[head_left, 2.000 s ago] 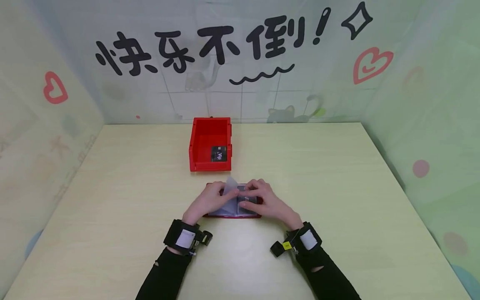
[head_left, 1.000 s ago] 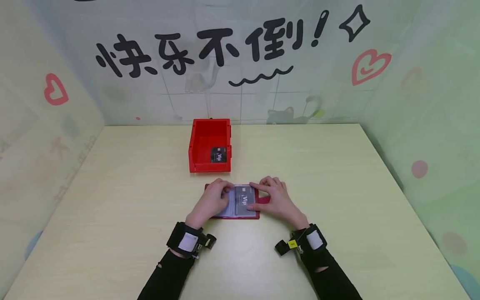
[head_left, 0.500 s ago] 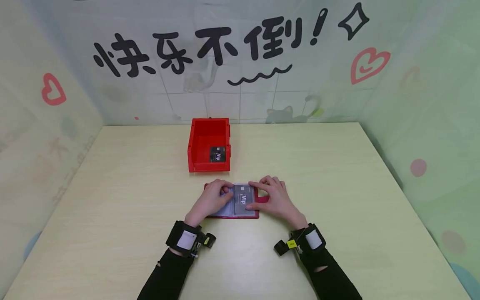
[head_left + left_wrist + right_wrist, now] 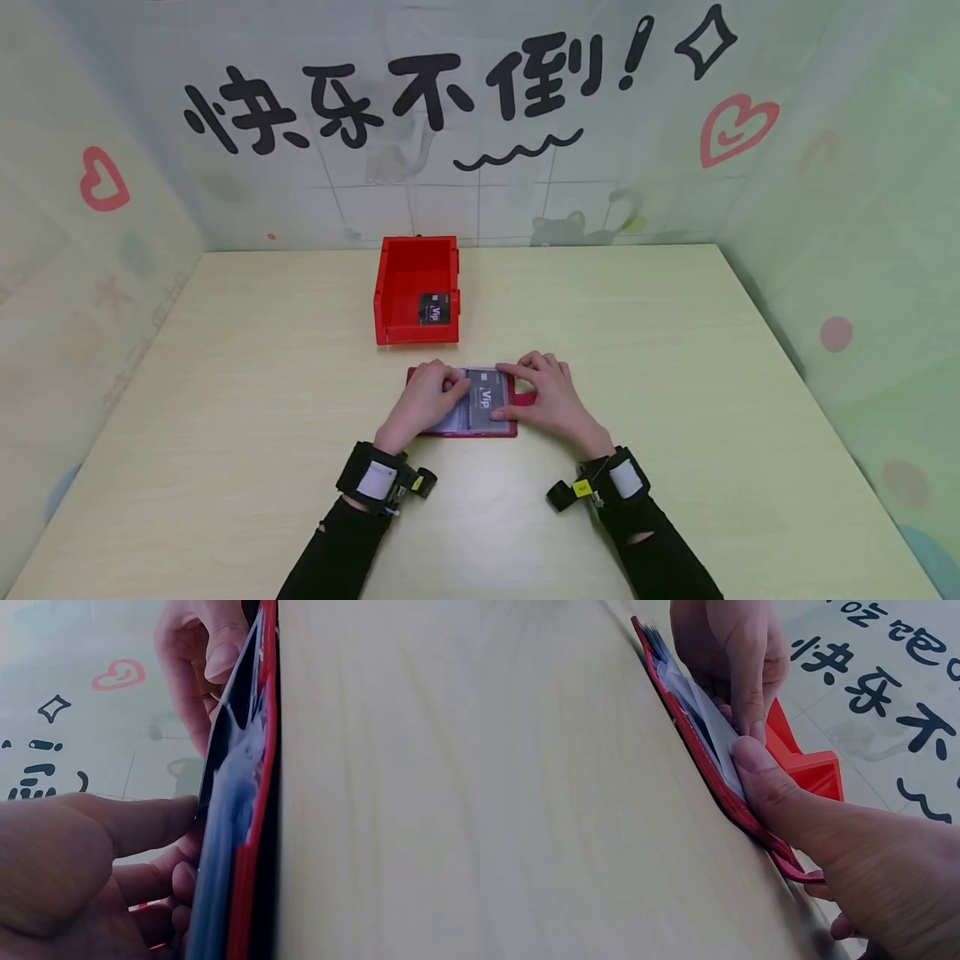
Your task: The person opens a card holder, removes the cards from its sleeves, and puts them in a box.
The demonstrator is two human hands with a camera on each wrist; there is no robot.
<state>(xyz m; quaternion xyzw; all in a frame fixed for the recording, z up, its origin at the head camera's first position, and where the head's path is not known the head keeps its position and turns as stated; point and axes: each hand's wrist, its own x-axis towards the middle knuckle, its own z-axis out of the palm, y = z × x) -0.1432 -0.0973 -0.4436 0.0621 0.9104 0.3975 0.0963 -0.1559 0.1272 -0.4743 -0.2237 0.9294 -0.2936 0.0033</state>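
Note:
A red card holder lies open on the table, with clear sleeves inside. A dark grey VIP card lies on its right half and looks covered by clear plastic. My left hand is over the left half, its fingers curled by the sleeves. Its thumb tip meets the left edge of the card in the left wrist view. My right hand grips the holder's right side, thumb pressed on the plastic and index finger at the top edge. A red strap shows between that thumb and index finger.
Behind the holder stands a red bin with another black VIP card lying in it. The pale wooden table ends at a printed backdrop. Camera bands sit on both wrists.
Two seconds ago my left hand had a clear sleeve raised; it has since come down flat. My right hand moved right to the holder's edge. Lately my left thumb shifted slightly right, to the card's edge.

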